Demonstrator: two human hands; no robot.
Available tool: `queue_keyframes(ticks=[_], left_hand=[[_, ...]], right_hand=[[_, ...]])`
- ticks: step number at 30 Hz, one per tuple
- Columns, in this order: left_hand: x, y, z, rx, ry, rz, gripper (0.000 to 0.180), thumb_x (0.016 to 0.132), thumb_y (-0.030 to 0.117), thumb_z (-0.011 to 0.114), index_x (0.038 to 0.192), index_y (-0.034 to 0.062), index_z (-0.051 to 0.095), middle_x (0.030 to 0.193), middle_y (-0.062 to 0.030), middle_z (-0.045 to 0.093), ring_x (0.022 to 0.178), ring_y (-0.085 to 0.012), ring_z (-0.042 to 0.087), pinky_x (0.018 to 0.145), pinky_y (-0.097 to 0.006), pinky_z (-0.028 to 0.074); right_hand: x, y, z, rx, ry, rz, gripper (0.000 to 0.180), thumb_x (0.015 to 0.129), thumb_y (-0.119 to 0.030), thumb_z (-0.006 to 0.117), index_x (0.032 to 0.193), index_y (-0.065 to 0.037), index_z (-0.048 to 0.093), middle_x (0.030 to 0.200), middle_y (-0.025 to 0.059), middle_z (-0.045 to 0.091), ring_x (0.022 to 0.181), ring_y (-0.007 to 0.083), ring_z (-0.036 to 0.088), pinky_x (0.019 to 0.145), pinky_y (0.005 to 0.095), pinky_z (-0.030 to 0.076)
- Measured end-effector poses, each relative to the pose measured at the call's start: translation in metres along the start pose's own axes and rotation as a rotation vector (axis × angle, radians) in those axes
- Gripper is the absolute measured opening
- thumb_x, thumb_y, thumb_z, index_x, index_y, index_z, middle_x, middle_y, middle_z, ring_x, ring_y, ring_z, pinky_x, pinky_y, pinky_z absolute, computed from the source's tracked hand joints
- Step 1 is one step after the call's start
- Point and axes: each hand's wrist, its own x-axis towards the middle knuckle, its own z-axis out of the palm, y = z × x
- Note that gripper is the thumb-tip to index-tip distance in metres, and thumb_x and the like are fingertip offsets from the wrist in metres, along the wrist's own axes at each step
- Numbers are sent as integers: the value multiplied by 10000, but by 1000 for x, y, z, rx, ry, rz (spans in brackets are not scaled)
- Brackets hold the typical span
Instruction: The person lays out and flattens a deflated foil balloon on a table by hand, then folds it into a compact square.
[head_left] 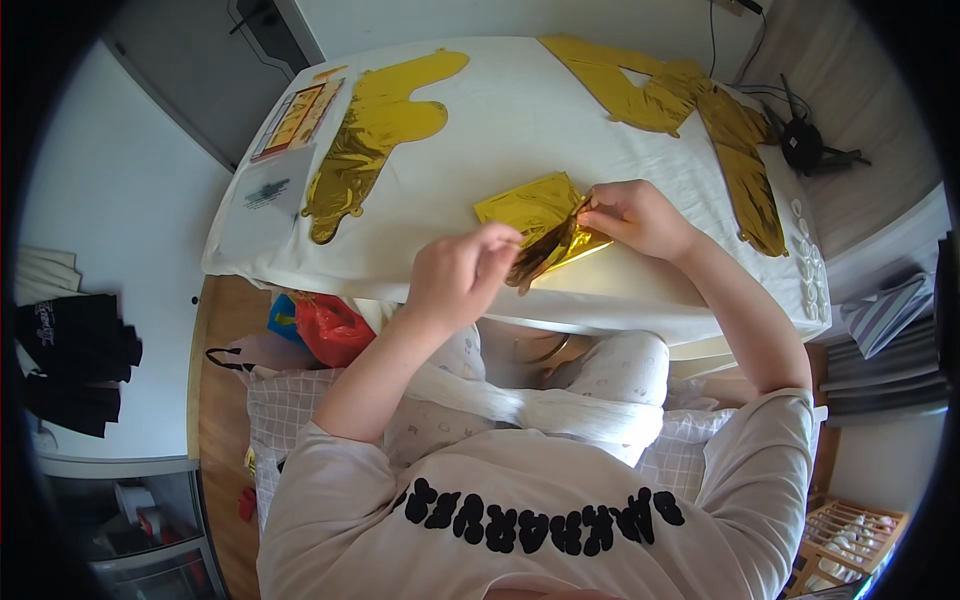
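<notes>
A crumpled, partly folded gold foil balloon [540, 212] lies near the front edge of the white-covered table, its lower part lifted and bunched between my hands. My right hand [640, 218] pinches the bunched foil at its right side, thumb against fingers. At the lower left of the same foil, my left hand [462, 275] has its fingers drawn together at the edge; they are slightly blurred, and the exact grip is partly hidden.
A flat gold foil balloon [385, 120] lies at the table's left and more gold foil [640, 95] at the far right. A black router [802, 142] stands at the right edge near small round white pieces [808, 260]. Printed packaging [295, 120] lies far left. A red bag [332, 328] sits below the table.
</notes>
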Motion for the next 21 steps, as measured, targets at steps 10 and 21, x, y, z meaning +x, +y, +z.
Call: queue_keyframes(ticks=[10,21], left_hand=[[19,-15,-7,279,-215,377,149,907,223,697,962,85,712,865,-67,692,825,-288,674,725,-398,537],[10,-3,6,31,-17,91,316,868,323,754,1053,91,647,784,-69,718,651,-274,670,717,-414,517]], right_hand=[[29,-24,-12,-186,-116,-9,236,949,-256,710,1071,-53,704,929,114,748,842,275,702,751,375,524],[51,-43,-11,-323,-265,97,274,943,-277,715,1159,-109,706,969,99,747,892,258,701,793,378,530]])
